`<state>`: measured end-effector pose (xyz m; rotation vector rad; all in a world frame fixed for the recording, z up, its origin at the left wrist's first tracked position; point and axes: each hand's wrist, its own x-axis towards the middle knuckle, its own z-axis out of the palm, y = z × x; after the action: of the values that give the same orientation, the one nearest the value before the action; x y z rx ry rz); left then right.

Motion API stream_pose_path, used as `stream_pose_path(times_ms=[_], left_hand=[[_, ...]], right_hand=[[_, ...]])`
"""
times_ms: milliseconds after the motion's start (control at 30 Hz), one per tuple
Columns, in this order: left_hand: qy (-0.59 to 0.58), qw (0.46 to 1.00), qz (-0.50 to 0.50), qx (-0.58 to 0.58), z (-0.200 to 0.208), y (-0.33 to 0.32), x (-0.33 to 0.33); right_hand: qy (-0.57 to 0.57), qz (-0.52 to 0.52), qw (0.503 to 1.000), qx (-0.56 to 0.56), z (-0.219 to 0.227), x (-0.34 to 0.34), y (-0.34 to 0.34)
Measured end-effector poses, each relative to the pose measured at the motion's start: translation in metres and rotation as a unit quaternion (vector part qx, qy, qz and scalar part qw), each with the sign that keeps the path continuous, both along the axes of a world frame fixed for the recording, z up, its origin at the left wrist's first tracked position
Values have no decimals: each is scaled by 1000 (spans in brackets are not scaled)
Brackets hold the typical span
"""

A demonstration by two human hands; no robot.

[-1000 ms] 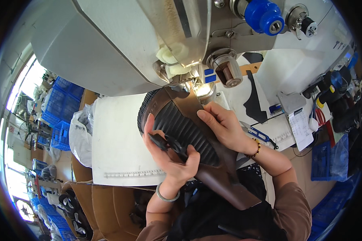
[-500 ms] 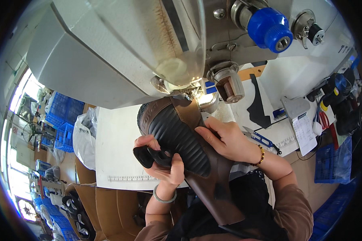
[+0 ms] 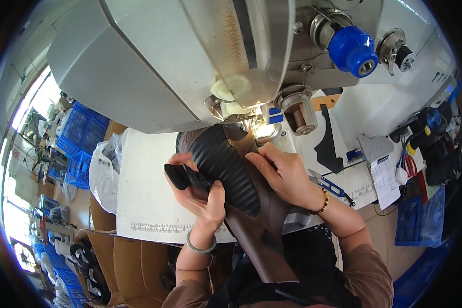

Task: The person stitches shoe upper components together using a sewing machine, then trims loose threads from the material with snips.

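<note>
A brown and black leather boot upper (image 3: pixel 231 169), with a ribbed black panel, lies under the needle area of a sewing machine (image 3: pixel 138 66). Its far end is hidden behind the machine head, and a brown shaft extends back toward my lap. My left hand (image 3: pixel 205 203) grips the upper's left side, thumb on the near edge. Black looped tabs (image 3: pixel 182 177) stick up between its fingers and thumb. On the right side, my right hand (image 3: pixel 285 174) pinches the brown leather close to the lit stitching spot, fingers bent and thumb pressed down.
Right of the machine bed lie a flat black cut piece (image 3: pixel 329 141), blue-handled snips (image 3: pixel 333 185) and a clipboard with paper (image 3: pixel 382 169). A white plastic bag (image 3: pixel 105 174) hangs at the table's left edge. Open cardboard (image 3: pixel 133 262) stands below, blue crates (image 3: pixel 82 133) farther left.
The upper has slid farther under the machine head and turned slightly, hiding its embossed far band. Both hands have moved with it, still gripping. The whole view has shifted a little.
</note>
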<state>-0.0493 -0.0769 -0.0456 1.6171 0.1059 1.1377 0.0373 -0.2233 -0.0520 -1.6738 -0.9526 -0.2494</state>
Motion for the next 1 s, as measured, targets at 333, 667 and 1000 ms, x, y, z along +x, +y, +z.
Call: stream_pose_path(times_ms=[333,667,1000], left_hand=[[22,999,4,44,10,-7,4],[6,998,-6,54,12,-1,7],[0,999,-17,30,14,-6,5]], right_hand=[[70,2,998,-1,1,6,-3],[74,26,997,-2,2,4,-3],[80,38,996,10,1,8,-3]])
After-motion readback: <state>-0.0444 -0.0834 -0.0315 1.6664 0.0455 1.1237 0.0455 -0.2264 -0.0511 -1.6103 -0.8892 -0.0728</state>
